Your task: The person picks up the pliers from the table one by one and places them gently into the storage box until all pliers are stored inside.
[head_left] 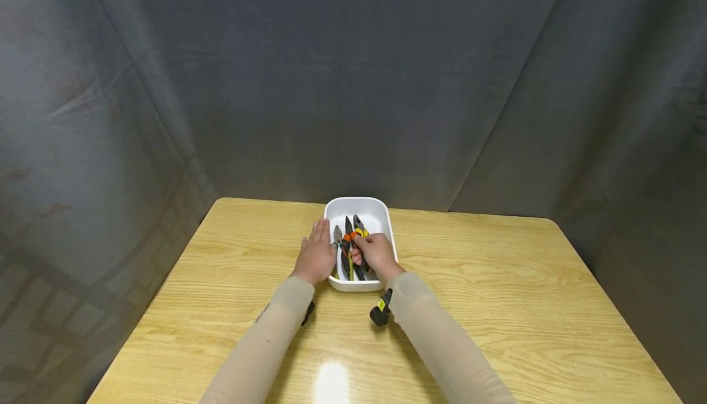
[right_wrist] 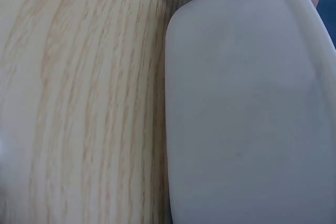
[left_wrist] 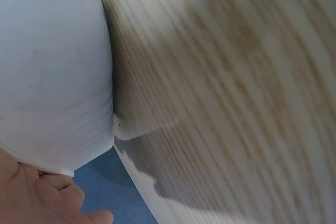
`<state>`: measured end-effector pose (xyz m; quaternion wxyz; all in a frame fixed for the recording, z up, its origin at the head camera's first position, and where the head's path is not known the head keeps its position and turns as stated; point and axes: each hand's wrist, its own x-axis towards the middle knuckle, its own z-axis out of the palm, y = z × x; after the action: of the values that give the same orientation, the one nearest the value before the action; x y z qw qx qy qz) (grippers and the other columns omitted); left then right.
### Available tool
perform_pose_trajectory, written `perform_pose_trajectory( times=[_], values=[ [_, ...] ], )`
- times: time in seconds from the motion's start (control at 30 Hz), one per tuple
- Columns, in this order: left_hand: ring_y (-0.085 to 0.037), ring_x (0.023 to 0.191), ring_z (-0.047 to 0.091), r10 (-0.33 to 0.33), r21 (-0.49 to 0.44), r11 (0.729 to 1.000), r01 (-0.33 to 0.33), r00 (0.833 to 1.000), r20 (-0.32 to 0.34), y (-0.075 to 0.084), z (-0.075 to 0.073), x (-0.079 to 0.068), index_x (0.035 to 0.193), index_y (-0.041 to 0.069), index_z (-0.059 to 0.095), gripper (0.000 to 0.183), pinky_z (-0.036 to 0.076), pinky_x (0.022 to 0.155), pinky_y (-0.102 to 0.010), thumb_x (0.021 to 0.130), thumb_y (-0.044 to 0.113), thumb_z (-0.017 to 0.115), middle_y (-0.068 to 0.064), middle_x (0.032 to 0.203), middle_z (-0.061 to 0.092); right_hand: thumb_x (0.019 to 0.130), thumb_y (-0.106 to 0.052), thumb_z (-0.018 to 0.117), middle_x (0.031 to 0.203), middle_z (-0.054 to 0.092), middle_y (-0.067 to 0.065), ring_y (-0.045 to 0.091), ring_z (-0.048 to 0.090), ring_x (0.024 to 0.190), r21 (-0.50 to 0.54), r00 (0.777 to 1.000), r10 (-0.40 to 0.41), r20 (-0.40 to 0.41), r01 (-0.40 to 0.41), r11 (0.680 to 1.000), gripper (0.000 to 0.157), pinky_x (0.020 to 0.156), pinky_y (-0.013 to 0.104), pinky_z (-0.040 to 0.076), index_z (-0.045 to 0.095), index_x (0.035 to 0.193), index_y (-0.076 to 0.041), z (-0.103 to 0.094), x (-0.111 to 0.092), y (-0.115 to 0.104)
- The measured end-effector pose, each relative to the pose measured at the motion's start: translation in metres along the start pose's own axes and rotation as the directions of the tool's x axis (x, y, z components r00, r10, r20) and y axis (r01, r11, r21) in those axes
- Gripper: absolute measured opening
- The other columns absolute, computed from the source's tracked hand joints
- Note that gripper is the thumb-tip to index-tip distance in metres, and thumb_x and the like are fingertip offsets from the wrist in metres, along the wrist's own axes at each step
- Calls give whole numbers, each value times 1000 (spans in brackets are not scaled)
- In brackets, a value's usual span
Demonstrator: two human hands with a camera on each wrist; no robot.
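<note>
A white rectangular tub (head_left: 353, 287) stands on the wooden table with several pliers in it, their jaws pointing away from me. My left hand (head_left: 316, 255) rests along the tub's left rim, fingers extended forward. Reaching over the right side, my right hand (head_left: 380, 253) pinches the handles of a pair of pliers between thumb and curled fingers; I cannot tell which pair. Dark long-nosed pliers (head_left: 348, 225) with orange on the handles lie mid-tub. Pliers with yellow-and-black handles (head_left: 358, 222) are to their right, partly covered by the hand. Grey-jawed pliers (head_left: 338, 233) lie near the left wall.
The wooden table (head_left: 497, 306) extends to both sides of the tub. A dark grey curtain (head_left: 342, 85) hangs behind and around it. The tub's outer wall (right_wrist: 247, 103) fills much of the right wrist view.
</note>
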<state>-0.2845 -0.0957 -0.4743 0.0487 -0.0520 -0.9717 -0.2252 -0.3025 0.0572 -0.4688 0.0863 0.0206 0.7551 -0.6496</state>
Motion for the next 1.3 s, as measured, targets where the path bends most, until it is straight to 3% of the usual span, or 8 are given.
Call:
perform_pose_trajectory(
  times=[0.43, 0.7, 0.87, 1.1, 1.3],
  values=[
    [-29, 143, 10, -2, -6, 1000, 2, 1000, 18, 2, -2, 0, 150, 3, 12, 62, 15, 112, -54, 99, 25, 39, -13, 156, 11, 95, -19, 53, 62, 63, 12, 11, 54, 46, -94, 999, -34, -12, 32, 995, 33, 44, 22, 49, 66, 85, 9, 2, 1, 1],
    [-30, 143, 11, -7, -20, 1000, 8, 1000, 17, 3, -5, -1, 150, 1, 12, 62, 14, 112, -55, 98, 23, 40, -14, 156, 11, 95, -24, 54, 63, 66, 12, 11, 57, 44, -257, 997, -61, -38, 49, 965, 35, 43, 23, 50, 66, 77, 4, 4, 3, 1],
    [-28, 143, 9, 0, -21, 1000, 0, 1000, 18, 2, -3, -1, 150, 2, 13, 62, 15, 112, -54, 99, 23, 40, -13, 156, 11, 94, -23, 55, 63, 66, 13, 11, 56, 43, -251, 997, -52, -49, 38, 967, 34, 41, 21, 48, 67, 77, 3, 3, 2, 1],
    [-30, 142, 12, 0, -12, 1000, 0, 1000, 13, 3, -4, -3, 150, 1, 13, 62, 15, 112, -54, 99, 23, 40, -14, 156, 13, 94, -28, 56, 56, 64, 6, 10, 54, 39, -388, 992, -107, -74, 70, 919, 38, 40, 20, 43, 67, 69, 0, 6, -3, -2],
    [-32, 142, 12, 2, -9, 1000, -2, 1000, 11, 2, -6, -3, 149, -1, 14, 62, 15, 111, -56, 98, 23, 40, -16, 155, 13, 91, -28, 60, 53, 62, 4, 10, 54, 38, -425, 986, -137, -99, 83, 901, 37, 39, 20, 43, 67, 66, -2, 8, -3, -5]
  ],
)
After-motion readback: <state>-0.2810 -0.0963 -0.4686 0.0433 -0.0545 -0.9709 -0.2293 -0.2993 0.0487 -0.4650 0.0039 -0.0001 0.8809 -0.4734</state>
